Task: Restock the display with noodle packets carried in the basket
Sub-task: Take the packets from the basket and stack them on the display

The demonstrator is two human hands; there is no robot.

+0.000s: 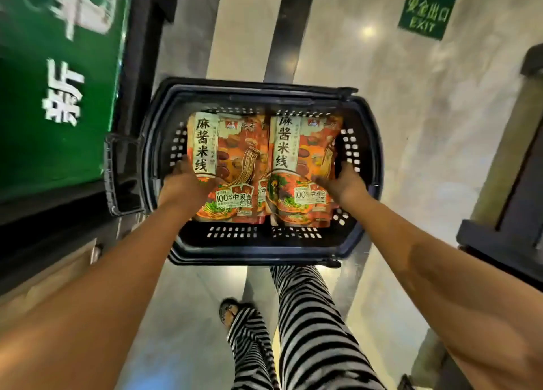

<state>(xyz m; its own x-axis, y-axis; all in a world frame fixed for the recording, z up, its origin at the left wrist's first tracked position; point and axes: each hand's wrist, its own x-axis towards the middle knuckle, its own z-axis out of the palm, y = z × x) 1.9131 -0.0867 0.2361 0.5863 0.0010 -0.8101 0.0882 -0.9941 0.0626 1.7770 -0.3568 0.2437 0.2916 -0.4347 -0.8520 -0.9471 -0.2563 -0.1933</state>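
Note:
A dark plastic basket (258,247) sits on the floor below me, its handle folded out to the left. Inside lie two stacks of orange noodle packets side by side, the left packet (235,157) and the right packet (305,151) on top. My left hand (185,183) grips the left packet at its outer edge, thumb on its face. My right hand (342,182) grips the right packet at its outer edge in the same way. More packets show beneath the top ones.
A green display stand (55,89) with white characters stands close on the left over a dark base. A dark fixture (517,189) stands on the right. A green exit sign (426,10) is stuck on the pale floor ahead. My striped legs are below the basket.

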